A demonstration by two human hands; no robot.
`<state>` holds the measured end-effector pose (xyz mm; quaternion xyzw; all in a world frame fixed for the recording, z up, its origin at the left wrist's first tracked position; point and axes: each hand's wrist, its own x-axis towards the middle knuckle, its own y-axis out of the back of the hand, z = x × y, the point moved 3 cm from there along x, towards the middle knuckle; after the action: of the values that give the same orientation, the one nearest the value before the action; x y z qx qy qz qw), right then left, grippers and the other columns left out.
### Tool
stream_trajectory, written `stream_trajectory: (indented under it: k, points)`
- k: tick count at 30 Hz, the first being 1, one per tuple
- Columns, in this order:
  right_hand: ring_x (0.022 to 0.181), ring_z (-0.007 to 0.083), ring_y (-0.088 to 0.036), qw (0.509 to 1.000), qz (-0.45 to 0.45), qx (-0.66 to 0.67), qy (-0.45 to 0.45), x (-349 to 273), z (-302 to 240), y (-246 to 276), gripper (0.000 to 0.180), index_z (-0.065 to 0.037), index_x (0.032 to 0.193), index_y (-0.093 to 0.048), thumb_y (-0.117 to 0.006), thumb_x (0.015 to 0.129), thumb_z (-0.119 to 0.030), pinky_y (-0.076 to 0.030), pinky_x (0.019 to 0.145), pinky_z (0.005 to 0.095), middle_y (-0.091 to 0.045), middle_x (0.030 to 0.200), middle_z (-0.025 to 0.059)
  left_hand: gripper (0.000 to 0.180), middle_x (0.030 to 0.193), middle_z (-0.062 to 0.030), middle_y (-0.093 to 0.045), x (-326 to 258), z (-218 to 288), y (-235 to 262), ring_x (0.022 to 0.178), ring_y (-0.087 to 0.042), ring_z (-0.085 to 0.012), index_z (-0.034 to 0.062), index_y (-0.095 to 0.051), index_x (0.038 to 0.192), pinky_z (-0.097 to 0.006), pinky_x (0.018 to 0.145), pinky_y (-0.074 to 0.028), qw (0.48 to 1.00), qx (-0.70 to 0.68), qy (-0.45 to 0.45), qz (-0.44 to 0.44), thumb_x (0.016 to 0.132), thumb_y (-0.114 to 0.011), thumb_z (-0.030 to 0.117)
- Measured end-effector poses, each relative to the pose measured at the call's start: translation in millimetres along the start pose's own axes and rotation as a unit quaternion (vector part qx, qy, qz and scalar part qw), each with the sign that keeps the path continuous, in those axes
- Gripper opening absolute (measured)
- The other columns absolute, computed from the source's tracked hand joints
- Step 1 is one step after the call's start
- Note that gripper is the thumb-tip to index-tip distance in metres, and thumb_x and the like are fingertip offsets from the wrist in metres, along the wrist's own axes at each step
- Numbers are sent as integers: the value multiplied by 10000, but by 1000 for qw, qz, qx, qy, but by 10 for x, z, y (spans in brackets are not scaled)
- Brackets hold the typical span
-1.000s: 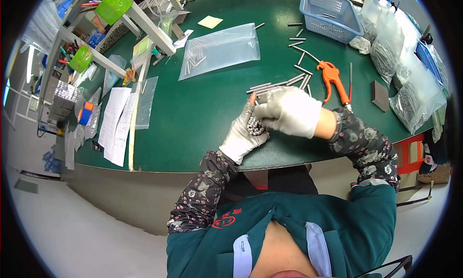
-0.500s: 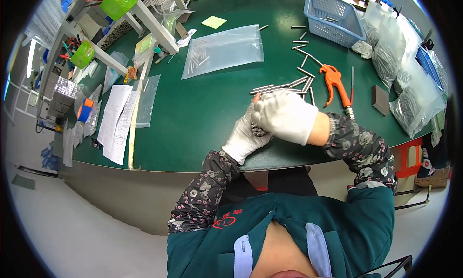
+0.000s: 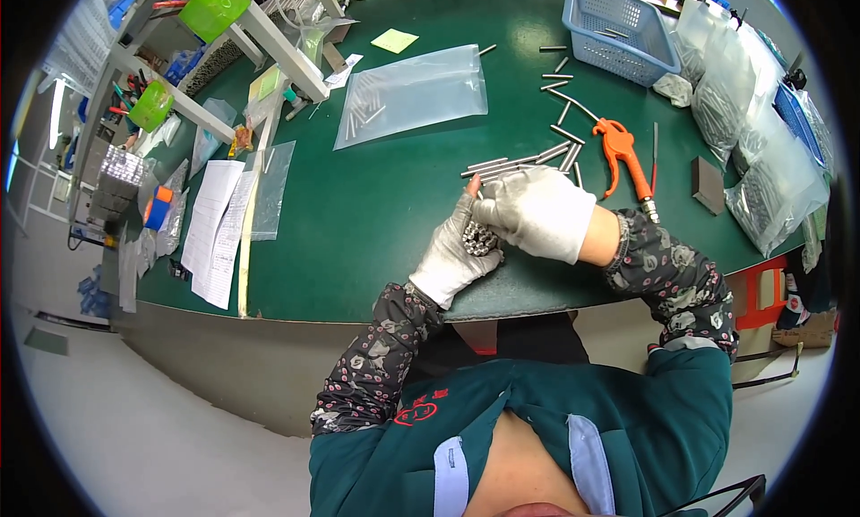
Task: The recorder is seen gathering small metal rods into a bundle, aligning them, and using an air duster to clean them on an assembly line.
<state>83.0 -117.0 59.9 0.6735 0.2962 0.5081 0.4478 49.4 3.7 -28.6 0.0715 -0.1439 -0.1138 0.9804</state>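
Note:
My gloved left hand (image 3: 451, 259) is wrapped round a bundle of metal pins (image 3: 479, 238), whose round ends show between the two hands. Over the top of that bundle, my gloved right hand (image 3: 537, 214) has its fingers bent and pressed together against the left thumb. Whatever its fingertips grip is hidden. Just beyond the hands lies a loose pile of shiny metal pins (image 3: 502, 166). An orange air blow gun (image 3: 624, 159) rests to the right of the pile, its thin nozzle pointing away to the left among scattered pins.
A clear plastic bag (image 3: 412, 96) with several pins lies at the back middle. A blue basket (image 3: 618, 33) stands back right, beside filled plastic bags (image 3: 757, 203). A dark block (image 3: 707, 185) sits near them. Papers (image 3: 211, 230) and a grey shelf frame (image 3: 282, 51) are at left.
My right hand has shifted slightly and turned at the bundle, so more of the pin ends shows. My left hand stays nearly where it was, still round the bundle.

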Motion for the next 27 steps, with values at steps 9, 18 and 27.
stream_trajectory:
  k: [9, 18, 27]
  points:
    - [586, 237, -554, 997, -31, 13, 67, 63, -94, -108, 94, -46, 702, -528, -529, 642, -118, -433, 497, 340, -521, 633, 95, 905, 965, -33, -548, 41, -16, -19, 823, -563, -168, 149, -124, 1344, -252, 776, -450, 993, 105, -44, 20, 627, -669, 62]
    - [660, 260, -557, 991, -127, 19, -18, 22, -39, -15, 147, -30, 784, -523, -532, 672, -124, -449, 517, 339, -527, 708, 105, 271, 802, -6, -576, -7, -23, -11, 765, -570, -124, 47, -539, 880, -238, 695, -477, 995, -8, 102, -3, 637, -624, -35]
    - [652, 239, -555, 957, 194, 169, -134, -33, 474, 479, 133, -39, 818, -578, -571, 689, -8, -454, 594, 300, -551, 712, 101, 802, 907, -7, -517, -26, 42, -5, 807, -503, -80, 112, -285, 1294, -210, 759, -423, 993, -43, 103, 22, 603, -640, -88]
